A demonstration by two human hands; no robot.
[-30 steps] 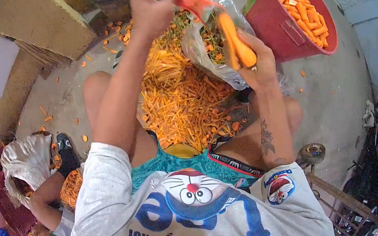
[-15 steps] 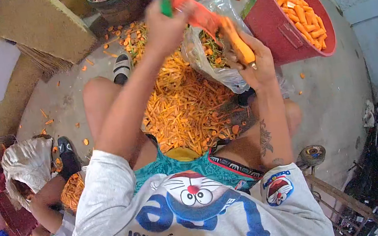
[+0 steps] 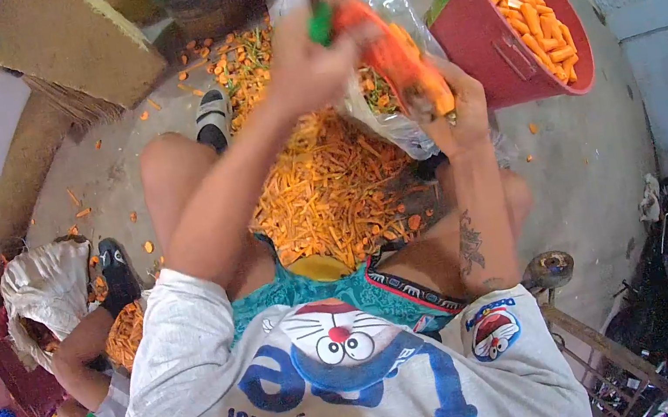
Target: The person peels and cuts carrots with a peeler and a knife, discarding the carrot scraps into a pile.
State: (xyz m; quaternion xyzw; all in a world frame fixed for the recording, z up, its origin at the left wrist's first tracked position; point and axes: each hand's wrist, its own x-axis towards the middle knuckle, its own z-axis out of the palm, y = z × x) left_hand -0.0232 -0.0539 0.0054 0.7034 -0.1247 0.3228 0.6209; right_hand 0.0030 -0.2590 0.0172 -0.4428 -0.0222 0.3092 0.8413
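My left hand (image 3: 309,58) is closed round a red-and-green peeler (image 3: 382,46), blurred by motion; its green end shows above the fist and its long red part lies along the carrot. In my right hand (image 3: 462,103) is a carrot (image 3: 443,93), gripped at its lower end and tilted up toward the left. The red part overlaps the carrot, so the exact contact is hard to make out. Below both hands a large heap of carrot peelings (image 3: 323,193) covers the floor between my legs. A clear plastic bag (image 3: 405,130) with green-and-orange scraps stands just behind the carrot.
A red bucket (image 3: 494,58) of peeled carrots (image 3: 533,25) leans at the right. A dark bin (image 3: 203,5) stands at the back. Carrot ends (image 3: 239,65) lie scattered beyond the heap. Another person's leg (image 3: 83,343) and a white sack (image 3: 46,283) are at the left.
My left hand has moved right and slightly down, sliding the peeler along the carrot toward my right hand. My right hand stays nearly in place, holding the carrot.
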